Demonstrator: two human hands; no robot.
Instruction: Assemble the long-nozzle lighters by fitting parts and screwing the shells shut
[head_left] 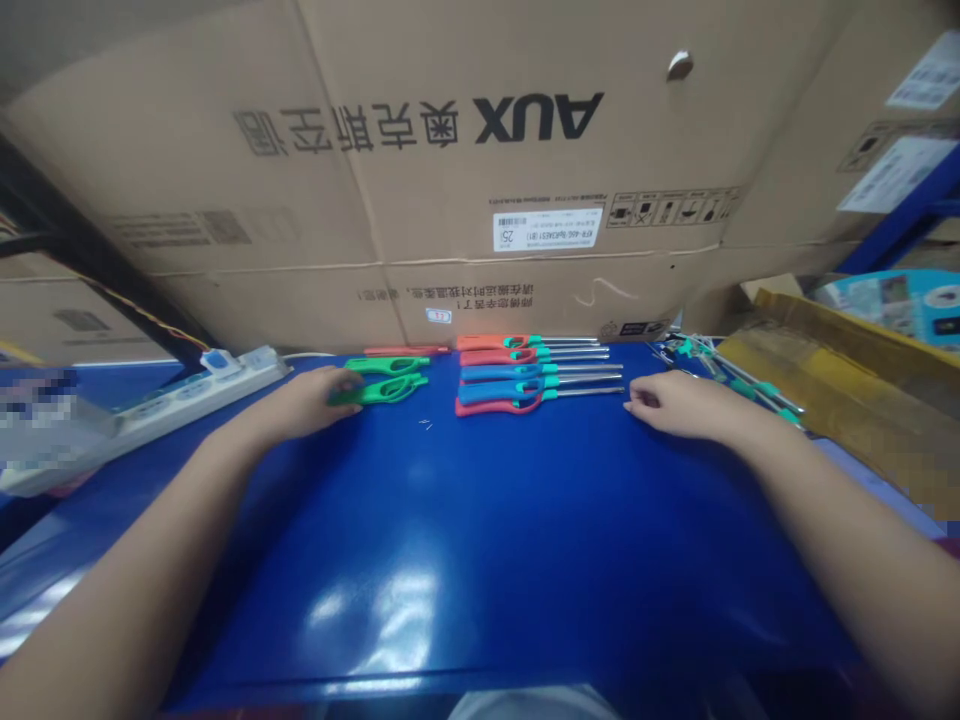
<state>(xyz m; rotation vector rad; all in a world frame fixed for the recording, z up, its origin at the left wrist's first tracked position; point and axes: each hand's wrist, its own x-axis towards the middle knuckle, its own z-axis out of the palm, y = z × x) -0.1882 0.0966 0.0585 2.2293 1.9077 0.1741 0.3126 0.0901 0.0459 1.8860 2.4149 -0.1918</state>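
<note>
My left hand [321,402] is closed around the rear end of a green lighter handle [394,388], which has no metal tube. A second green handle [386,365] lies just behind it. My right hand [673,402] has its fingers curled together beside the metal tube tips; whether anything is in them is hidden. Between the hands lies a row of long-necked lighters: blue ones [495,391], a red one [499,407] at the front, and more red and orange ones [484,343] behind, their tubes pointing right.
Loose metal tubes with teal ends [739,380] are heaped on the right, next to a yellow-taped carton [847,390]. A white power strip [199,395] runs along the left. A large cardboard sheet [420,200] walls off the back of the blue table [480,540]. Tiny slivers [426,424] lie near the handles.
</note>
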